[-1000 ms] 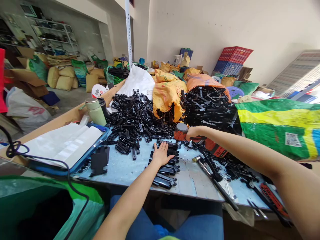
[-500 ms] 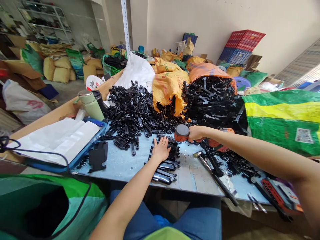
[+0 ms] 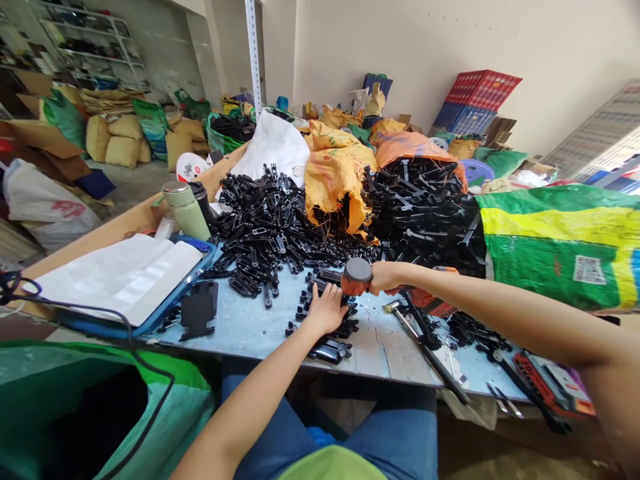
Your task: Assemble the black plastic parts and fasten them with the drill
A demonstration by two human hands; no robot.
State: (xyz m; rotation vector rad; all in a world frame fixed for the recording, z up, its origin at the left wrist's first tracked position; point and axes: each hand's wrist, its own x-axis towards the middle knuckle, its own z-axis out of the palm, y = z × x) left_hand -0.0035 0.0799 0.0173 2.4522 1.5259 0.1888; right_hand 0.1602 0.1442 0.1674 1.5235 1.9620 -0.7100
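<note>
My right grip (image 3: pixel 386 277) is wrapped round the orange power tool (image 3: pixel 357 273) by the far right of these lined-up black parts (image 3: pixel 331 351) on the bench (image 3: pixel 255 333), left grip (image 3: pixel 327 311) spread over them, I guess so nothing slides.

Soft light leaves bright patches on white paper (image 3: pixel 113 277); stretched edges look blurred.

At four o'clock, the power tool (image 3: pixel 353 287) is orange-red with a dark grey cap (image 3: pixel 359 269). Black parts (image 3: pixel 329 350) at six show against a pale blue tabletop (image 3: pixel 250 327). At three, a green sack (image 3: pixel 530 252) carries a yellow band (image 3: pixel 555 223) and a black-and-white code square (image 3: pixel 589 270); at two, crates (image 3: pixel 475 101) run red over blue; at nine, a flask (image 3: pixel 187 212) is pale green.
</note>
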